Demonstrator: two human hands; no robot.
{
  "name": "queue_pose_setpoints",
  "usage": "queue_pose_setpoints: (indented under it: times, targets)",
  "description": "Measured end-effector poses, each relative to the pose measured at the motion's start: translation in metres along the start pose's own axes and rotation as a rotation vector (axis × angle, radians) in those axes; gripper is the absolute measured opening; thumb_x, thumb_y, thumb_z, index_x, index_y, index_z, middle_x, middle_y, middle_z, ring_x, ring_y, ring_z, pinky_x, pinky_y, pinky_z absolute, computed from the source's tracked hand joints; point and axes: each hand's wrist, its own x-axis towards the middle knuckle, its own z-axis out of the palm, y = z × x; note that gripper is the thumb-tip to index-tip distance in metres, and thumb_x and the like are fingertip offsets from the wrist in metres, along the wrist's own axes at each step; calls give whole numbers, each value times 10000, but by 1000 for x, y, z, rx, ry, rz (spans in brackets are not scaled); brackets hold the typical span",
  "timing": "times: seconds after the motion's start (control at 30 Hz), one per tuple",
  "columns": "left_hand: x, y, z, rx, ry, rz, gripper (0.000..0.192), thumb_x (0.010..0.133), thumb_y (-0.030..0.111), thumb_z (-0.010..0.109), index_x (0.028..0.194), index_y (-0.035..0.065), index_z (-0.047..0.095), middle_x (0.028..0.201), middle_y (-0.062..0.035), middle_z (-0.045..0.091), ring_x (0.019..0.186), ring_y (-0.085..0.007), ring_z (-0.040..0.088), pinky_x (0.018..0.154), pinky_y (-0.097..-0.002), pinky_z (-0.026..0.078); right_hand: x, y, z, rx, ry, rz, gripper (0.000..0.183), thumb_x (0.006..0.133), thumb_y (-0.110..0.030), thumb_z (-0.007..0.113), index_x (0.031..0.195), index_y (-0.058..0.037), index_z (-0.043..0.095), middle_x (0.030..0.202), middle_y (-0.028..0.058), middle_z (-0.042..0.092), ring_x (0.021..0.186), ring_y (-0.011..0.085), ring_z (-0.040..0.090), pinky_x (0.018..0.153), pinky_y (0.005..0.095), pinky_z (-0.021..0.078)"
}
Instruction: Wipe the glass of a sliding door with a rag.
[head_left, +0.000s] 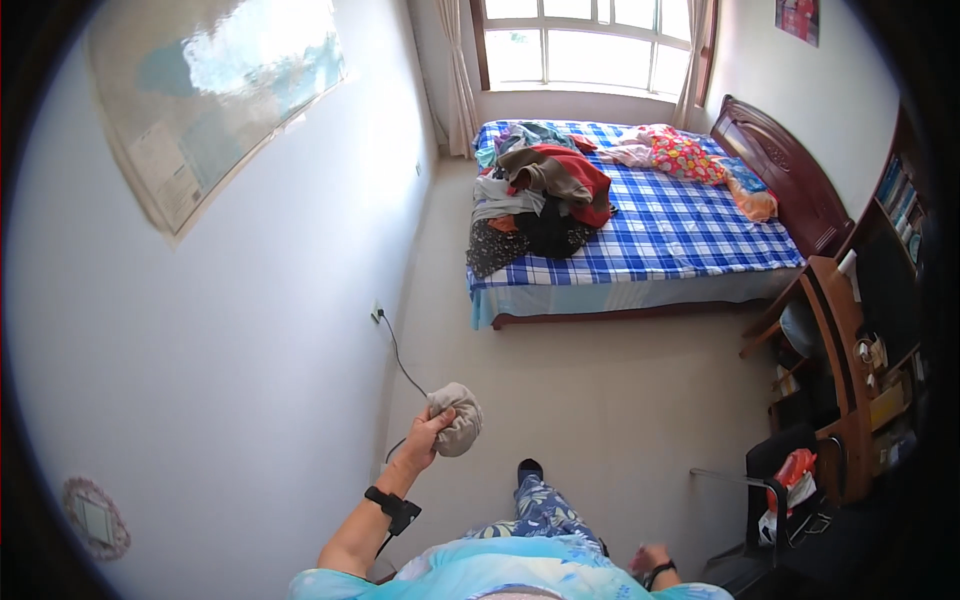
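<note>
My left hand (426, 439) grips a bundled piece of beige-grey cloth (459, 421), held out over the floor near the left wall. The thumb lies across the cloth's folds. A black cord (401, 358) runs from a wall socket (376, 312) and passes behind the bundle; whether it touches the cloth cannot be told. Low at the right of my body hangs my right hand (649, 559), blurred and with its fingers partly curled; nothing can be made out in it. Black bands circle both forearms or wrists.
Ahead stands a bed with a blue checked sheet (675, 240), a heap of clothes (555, 195) and a floral cloth (686, 154). To the right are a wooden desk (847, 375) and a black chair (780, 480) holding a red and white bag (793, 480). A wall runs along the left.
</note>
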Motion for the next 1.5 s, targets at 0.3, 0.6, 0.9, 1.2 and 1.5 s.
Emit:
queue_pose_setpoints:
  times: [0.3, 0.6, 0.9, 1.2, 1.5]
  targets:
    - [132, 94, -42, -63, 184, 109, 238, 898, 125, 632, 1127, 63, 607, 985, -23, 656, 873, -120, 622, 775, -276, 520, -123, -428, 233, -261, -61, -781, 167, 879, -188, 560, 842, -35, 617, 682, 66, 635, 543, 151, 631, 510, 282, 514]
    - [300, 206, -96, -64, 212, 144, 210, 899, 114, 625, 1100, 53, 616, 981, -24, 661, 865, -117, 621, 780, -272, 519, -146, -563, 408, -550, -209, -673, 211, 893, -216, 579, 876, -17, 648, 732, 62, 653, 621, 144, 650, 592, 271, 532]
    - [468, 324, -118, -62, 134, 124, 213, 904, 138, 628, 1091, 37, 620, 972, -26, 657, 866, -106, 612, 781, -269, 516, -140, -601, 459, -370, -90, -373, 248, 887, -187, 575, 958, 45, 625, 767, 146, 667, 613, 240, 673, 540, 331, 534]
    - [649, 399, -117, -7, 52, 135, 213, 901, 141, 633, 1084, 34, 619, 954, -20, 658, 852, -110, 611, 784, -258, 504, -83, -721, 546, -269, -133, -263, 217, 870, -169, 617, 826, 43, 629, 637, 125, 624, 544, 256, 647, 461, 347, 496]
    - [857, 506, -87, 98, 15, 65, 226, 893, 157, 645, 1085, 42, 613, 967, -35, 658, 852, -130, 622, 787, -280, 516, -136, -982, 730, -278, -257, -595, 347, 869, -338, 634, 979, -10, 666, 794, 79, 673, 671, 171, 656, 594, 257, 517]
